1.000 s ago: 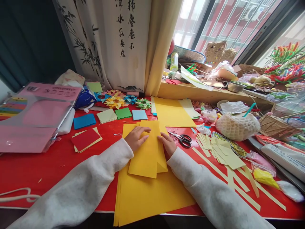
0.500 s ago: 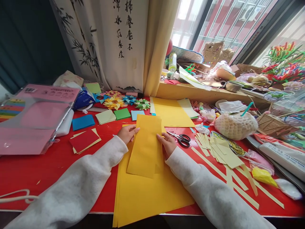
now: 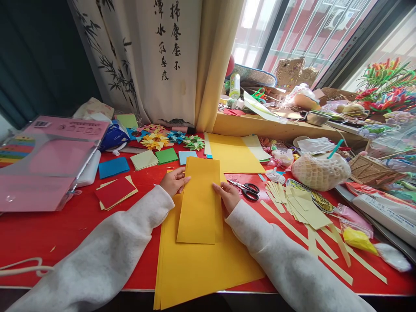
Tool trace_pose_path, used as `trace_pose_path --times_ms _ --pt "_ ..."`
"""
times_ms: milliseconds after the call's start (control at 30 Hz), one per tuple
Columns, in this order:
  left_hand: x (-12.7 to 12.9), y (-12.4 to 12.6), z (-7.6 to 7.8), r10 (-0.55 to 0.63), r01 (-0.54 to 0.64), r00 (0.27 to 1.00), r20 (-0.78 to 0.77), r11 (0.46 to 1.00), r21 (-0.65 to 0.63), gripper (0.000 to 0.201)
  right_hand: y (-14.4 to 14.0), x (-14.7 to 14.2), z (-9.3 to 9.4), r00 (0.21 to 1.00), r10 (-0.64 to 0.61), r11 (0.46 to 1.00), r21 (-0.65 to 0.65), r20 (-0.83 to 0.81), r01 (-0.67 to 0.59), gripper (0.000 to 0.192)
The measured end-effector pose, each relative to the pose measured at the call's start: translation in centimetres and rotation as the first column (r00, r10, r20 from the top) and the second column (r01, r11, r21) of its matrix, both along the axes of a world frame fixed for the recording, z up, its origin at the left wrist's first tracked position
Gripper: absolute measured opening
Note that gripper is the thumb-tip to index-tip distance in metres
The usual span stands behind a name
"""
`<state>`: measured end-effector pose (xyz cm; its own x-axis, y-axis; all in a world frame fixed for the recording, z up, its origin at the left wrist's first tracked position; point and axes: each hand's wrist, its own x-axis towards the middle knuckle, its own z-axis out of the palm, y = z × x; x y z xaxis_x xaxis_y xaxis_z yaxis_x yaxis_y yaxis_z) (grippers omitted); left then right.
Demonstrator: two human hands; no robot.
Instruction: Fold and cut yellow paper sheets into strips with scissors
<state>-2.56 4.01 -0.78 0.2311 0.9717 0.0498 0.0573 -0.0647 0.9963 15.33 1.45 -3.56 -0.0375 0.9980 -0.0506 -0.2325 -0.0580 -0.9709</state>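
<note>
A long yellow paper rectangle (image 3: 199, 203), seemingly folded or layered, is held between my two hands above larger yellow sheets (image 3: 208, 273) at the table's front edge. My left hand (image 3: 173, 180) pinches its left edge near the top. On the opposite edge, the thumb and fingers of my right hand (image 3: 227, 195) grip the paper; some of these fingers are hidden behind it. Black-handled scissors (image 3: 250, 190) lie just beyond my right hand. To the left of my left hand are red and cream paper squares (image 3: 117, 192).
Folded paper flowers (image 3: 155, 139) and small stacks of coloured paper (image 3: 113, 167) lie at the back. Cream strips and offcuts (image 3: 308, 208) spread over the right side, near a netted round object with a straw (image 3: 321, 171). A pink plastic packet (image 3: 48, 160) lies at left.
The lower end of the yellow paper has shifted slightly right and down, so it hangs straighter, with its lower edges lined up more evenly. Both hands stay almost in place.
</note>
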Motion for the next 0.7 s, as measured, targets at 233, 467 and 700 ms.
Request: trace_pose_path --times_ms 233,467,700 --pt "0.1 -0.1 -0.1 -0.093 0.093 0.996 0.014 0.995 -0.042 0.06 -0.4 -0.2 0.8 0.995 0.046 0.999 -0.002 -0.091 -0.047 0.026" --pt "-0.5 0.0 0.5 0.028 -0.027 1.0 -0.009 0.996 0.08 0.055 -0.4 -0.2 0.6 0.994 0.09 0.995 -0.029 -0.06 -0.092 0.028" --pt "-0.9 0.3 0.4 0.065 -0.066 0.998 0.01 0.992 0.11 0.04 -0.4 -0.1 0.6 0.995 0.086 0.995 -0.036 -0.056 -0.088 0.024"
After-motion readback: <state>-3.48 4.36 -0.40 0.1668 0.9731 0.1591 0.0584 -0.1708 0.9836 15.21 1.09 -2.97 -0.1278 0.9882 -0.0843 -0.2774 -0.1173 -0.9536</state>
